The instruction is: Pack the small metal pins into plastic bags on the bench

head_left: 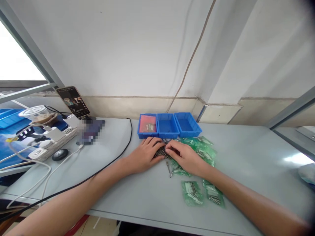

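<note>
Right hand [188,157], bare: thumb and forefinger drawn close at the right side of a loose pile of slender, silvery metal pins [161,151]; whether they pinch one, I cannot tell from here.

Left hand [146,155], bare, palm down: fingers curved, thumb standing apart, cupped round the pile's left side.

Pile: on the smooth grey table [246,170], between the hands, partly hidden by them. Stray pins [168,166] lie just in front.

Translucent green plastic packets [208,154], metal pieces inside: a cluster beside and beyond the right hand; two more nearer the front edge, one against the right forearm.

Open-topped blue plastic bins, three, in a row just behind the hands: left bin [147,135], holding a pinkish-red packet [146,121] with small metal pieces; middle bin [168,135]; right bin [191,134].

Far left: thin black cable [112,161], upright phone with lit screen [73,103], long white power strip [55,144], round black disc [60,154].
</note>
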A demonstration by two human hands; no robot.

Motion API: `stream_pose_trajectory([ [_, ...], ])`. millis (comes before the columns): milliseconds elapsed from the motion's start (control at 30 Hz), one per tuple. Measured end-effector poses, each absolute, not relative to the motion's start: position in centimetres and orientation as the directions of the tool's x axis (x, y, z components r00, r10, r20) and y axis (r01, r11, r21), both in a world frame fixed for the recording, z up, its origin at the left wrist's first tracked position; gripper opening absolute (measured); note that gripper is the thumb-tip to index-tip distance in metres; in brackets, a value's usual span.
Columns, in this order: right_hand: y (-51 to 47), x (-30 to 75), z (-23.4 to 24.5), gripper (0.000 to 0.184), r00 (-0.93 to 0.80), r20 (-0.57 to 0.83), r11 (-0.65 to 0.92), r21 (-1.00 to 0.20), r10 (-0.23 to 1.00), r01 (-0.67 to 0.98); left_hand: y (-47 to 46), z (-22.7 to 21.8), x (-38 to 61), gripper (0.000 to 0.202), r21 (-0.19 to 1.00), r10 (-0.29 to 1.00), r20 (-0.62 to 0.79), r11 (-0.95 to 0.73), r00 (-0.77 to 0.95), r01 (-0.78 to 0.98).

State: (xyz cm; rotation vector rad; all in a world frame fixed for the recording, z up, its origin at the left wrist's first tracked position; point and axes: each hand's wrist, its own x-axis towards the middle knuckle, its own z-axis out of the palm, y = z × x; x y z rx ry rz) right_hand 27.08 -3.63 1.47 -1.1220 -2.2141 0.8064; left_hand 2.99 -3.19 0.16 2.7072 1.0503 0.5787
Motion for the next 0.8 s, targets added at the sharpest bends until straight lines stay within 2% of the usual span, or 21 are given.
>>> stream_pose_trajectory([
  [267, -3.63, 27.19, 1.53, 0.007, -0.535, 0.159, 0.484, -0.682, 0.83, 0.548, -3.12, 0.05, 3.02, 0.038, 0.296, 0.673, 0.301, -0.74, 0.676, 0.605],
  [433, -3.69, 27.16, 1.31, 0.01, -0.595, 0.22, 0.591, -0.589, 0.773, 0.551, -3.11, -0.09, 3.06, 0.037, 0.29, 0.677, 0.306, -0.736, 0.669, 0.612],
  [800, -3.92, 27.24, 1.17, 0.015, -0.62, 0.295, 0.667, -0.516, 0.727, 0.537, -3.22, 0.09, 3.11, 0.033, 0.292, 0.691, 0.305, -0.723, 0.656, 0.626],
])
